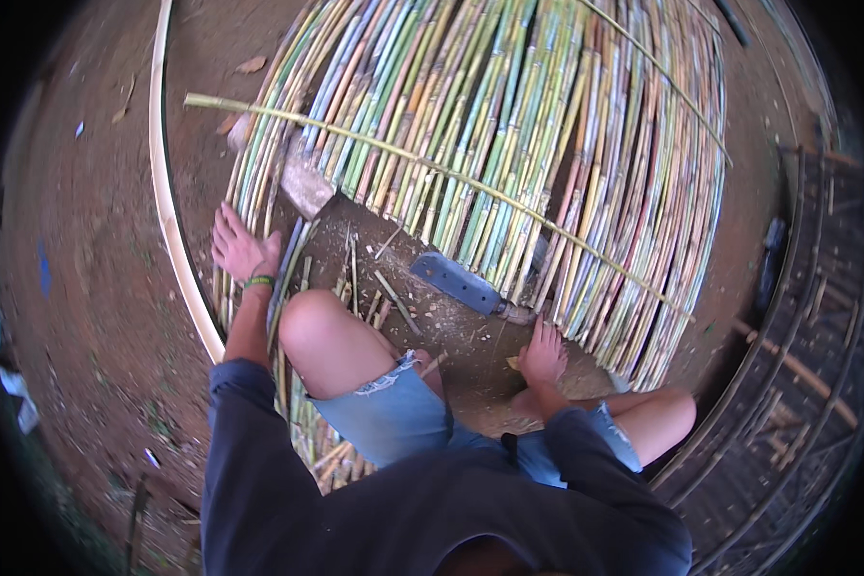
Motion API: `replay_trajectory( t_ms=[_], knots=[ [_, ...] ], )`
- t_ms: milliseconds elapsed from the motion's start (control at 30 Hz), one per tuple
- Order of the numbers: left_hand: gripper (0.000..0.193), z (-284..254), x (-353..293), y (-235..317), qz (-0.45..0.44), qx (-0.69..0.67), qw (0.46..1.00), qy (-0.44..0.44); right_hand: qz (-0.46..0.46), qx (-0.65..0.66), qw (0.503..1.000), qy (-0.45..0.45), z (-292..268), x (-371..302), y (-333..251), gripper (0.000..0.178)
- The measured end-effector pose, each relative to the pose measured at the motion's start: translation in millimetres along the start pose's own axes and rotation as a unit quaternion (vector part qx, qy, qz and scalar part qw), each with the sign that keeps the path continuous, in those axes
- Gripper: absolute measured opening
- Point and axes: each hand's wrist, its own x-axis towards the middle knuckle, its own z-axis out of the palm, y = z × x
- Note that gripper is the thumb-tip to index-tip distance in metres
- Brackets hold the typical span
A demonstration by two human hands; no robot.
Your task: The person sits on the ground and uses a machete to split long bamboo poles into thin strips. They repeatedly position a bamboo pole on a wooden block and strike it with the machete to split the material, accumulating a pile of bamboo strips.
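Long, thin jointed canes (470,115), green, yellow and reddish, lie side by side in a wide row before me. Over the canes at the left edge rests my left hand (245,253), its fingers and thumb apart. A dark-bladed machete (454,282) lies on the ground by the near ends, its handle pointing right. My right hand (544,358) is just beside that handle, fingers stretched forward near the cane ends; whether they touch is hard to make out. One crosswise cane (432,165) lies over the row, and a pale block (307,187) sits under the left canes.
A long, pale split strip (170,192) curves along the left. Short cut pieces (396,300) and chips litter the dirt between my knees and the row. More canes (326,451) lie beneath my left leg. At right stands a dark slatted frame (787,384).
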Motion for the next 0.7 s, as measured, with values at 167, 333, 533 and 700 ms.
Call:
replay_trajectory(
  t_ms=[167, 333, 533, 700],
  knots=[
    [0.114, -4, -1, 7, 0.003, 0.009, 1.0, 0.004, -0.071, -0.046, 0.996, 0.043, 19, 15, 10, 0.075],
    [0.113, -11, -1, 12, 0.0, 0.009, 1.0, -0.014, -0.167, -0.053, 0.975, 0.137, 48, 32, 10, 0.061],
    [0.118, -12, 6, 0, -0.007, -0.004, 0.996, -0.088, -0.199, -0.111, 0.973, 0.023, 0, 20, -15, 0.054],
    [0.131, -23, 15, -1, -0.045, -0.012, 0.977, -0.209, -0.145, 0.028, 0.986, -0.073, -66, -31, -56, 0.056]
  ],
)
